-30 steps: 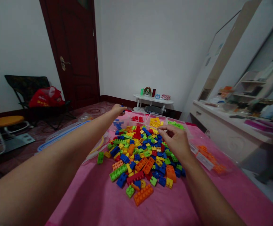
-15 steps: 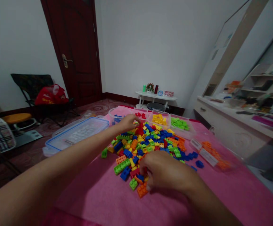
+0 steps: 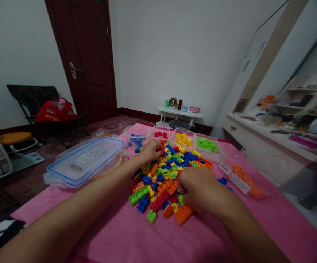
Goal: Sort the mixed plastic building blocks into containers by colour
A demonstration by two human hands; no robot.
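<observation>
A heap of loose toy bricks [image 3: 171,164] in red, blue, yellow, green and orange covers the middle of the pink cloth. My left hand [image 3: 150,151] reaches to the heap's far left side, fingers bent down beside a red brick [image 3: 161,149]; its fingertips are partly hidden. Over the right part of the heap, my right hand [image 3: 198,184] is curled with knuckles up, and its fingers hide whatever they grip. Just in front of it lie an orange brick [image 3: 183,214] and a long red brick [image 3: 159,201]. A small green brick [image 3: 151,216] sits at the near edge.
Behind the heap stand clear containers of blue bricks [image 3: 136,140], red bricks [image 3: 160,135], yellow bricks [image 3: 184,139] and green bricks [image 3: 207,144]. A clear pack of orange bricks [image 3: 246,175] lies at the right. Blue-rimmed lids [image 3: 87,160] are stacked at the left.
My right hand has moved right and away from me over the heap, and orange and red bricks at the front now show. My left hand has come slightly lower, near the red brick.
</observation>
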